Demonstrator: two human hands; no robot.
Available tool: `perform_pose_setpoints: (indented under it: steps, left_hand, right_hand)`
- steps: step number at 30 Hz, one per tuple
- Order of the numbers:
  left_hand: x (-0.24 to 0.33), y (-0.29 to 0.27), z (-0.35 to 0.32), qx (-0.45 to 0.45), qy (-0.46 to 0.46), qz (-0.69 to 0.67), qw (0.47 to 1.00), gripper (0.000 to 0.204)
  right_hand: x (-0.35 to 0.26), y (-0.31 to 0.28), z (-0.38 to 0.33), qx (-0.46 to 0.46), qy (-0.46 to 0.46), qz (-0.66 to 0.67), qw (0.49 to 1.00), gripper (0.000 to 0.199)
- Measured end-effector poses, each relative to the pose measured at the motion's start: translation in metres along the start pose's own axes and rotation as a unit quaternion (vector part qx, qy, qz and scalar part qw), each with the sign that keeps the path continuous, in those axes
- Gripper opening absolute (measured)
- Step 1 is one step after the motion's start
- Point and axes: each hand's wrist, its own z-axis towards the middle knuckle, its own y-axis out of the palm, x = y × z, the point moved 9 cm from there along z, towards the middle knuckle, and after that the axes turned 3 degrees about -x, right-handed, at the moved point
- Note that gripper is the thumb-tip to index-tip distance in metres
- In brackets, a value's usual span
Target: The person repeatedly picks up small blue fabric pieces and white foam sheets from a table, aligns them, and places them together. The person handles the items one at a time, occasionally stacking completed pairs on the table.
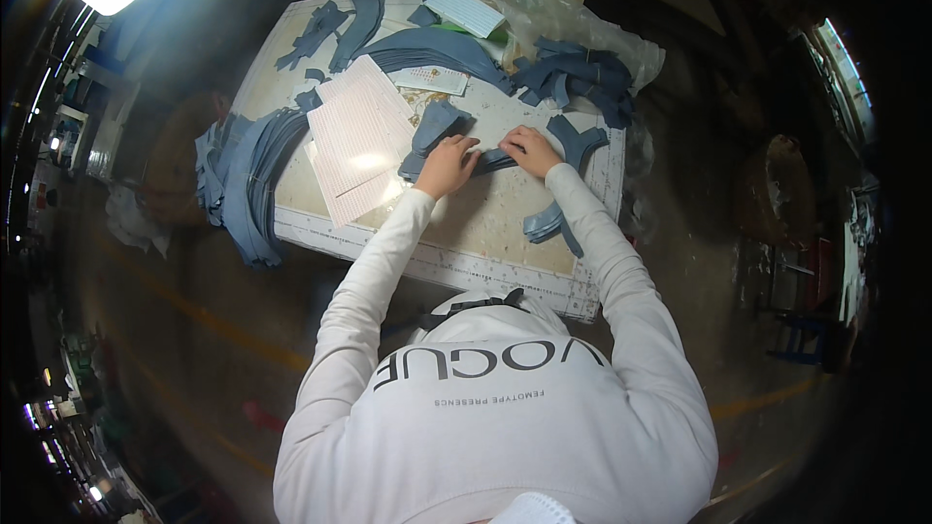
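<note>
A short dark blue-grey stack of cut fabric strips [498, 160] lies on the work table [466, 212] between my hands. My left hand [449, 166] has its fingers bent over the left end of this stack, thumb toward the right. At the other end, my right hand [530, 150] pinches the strips with curled fingertips. A folded blue-grey fabric piece [439, 126] rests just beyond my left hand. Curved fabric pieces [581, 142] lie beside my right hand, and another small bundle [546, 223] sits under my right forearm.
Pink-lined paper sheets [359, 126] cover the table's left middle. A thick fabric bundle [254, 175] hangs over the left edge. More fabric stacks [432, 49] and a tangled fabric pile [578, 78] lie at the back, near a lined pad [464, 9] and clear plastic [553, 15].
</note>
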Motion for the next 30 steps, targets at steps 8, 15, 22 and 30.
perform_pose_setpoints:
  steps: [8, 15, 22, 30]
  left_hand:
    - [-0.024, 0.049, 0.012, -0.165, -0.104, -0.100, 0.976, 0.038]
    - [0.014, 0.040, -0.012, -0.039, -0.061, -0.085, 0.994, 0.042]
    - [0.027, 0.024, -0.026, 0.017, -0.043, -0.011, 0.999, 0.044]
    - [0.001, 0.028, -0.020, -0.022, -0.093, -0.071, 0.993, 0.045]
  right_hand:
    - [0.028, 0.005, -0.026, 0.036, 0.110, 0.101, 0.988, 0.025]
    - [0.039, 0.023, -0.055, 0.162, 0.188, 0.360, 0.899, 0.060]
    - [-0.044, -0.002, -0.066, 0.139, -0.034, -0.076, 0.987, 0.051]
    - [-0.042, -0.001, -0.069, 0.126, 0.033, -0.084, 0.988, 0.054]
